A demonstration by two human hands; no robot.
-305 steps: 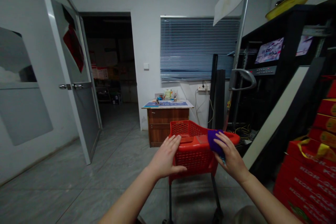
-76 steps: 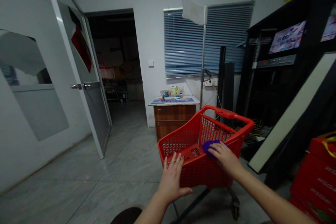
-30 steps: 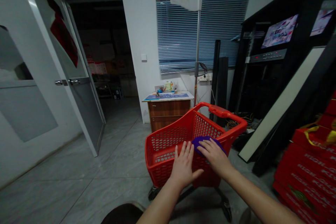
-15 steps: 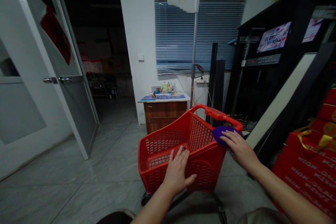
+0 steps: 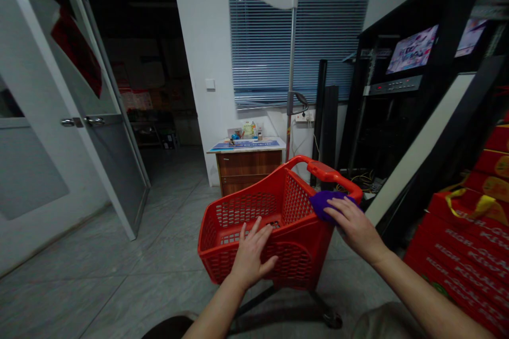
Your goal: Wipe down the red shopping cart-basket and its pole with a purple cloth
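A red plastic shopping cart (image 5: 294,265) stands on the floor in front of me, its handle at the upper right. My left hand (image 5: 252,254) is at the cart's near rim, fingers spread and nothing held. A purple cloth (image 5: 324,204) lies over the rim corner beside the handle. My right hand (image 5: 352,225) presses on this cloth, its fingers extended across it and the palm side hidden. Inside, the basket bottom shows its grid.
A wooden cabinet (image 5: 250,169) with small items on top stands behind the cart. Red boxes (image 5: 457,254) are stacked at the right, near a black rack (image 5: 366,132) with screens. An open door (image 5: 107,169) is at the left.
The cart, both hands and the purple cloth appear slightly further left in view. The cloth stays under my right hand at the rim corner.
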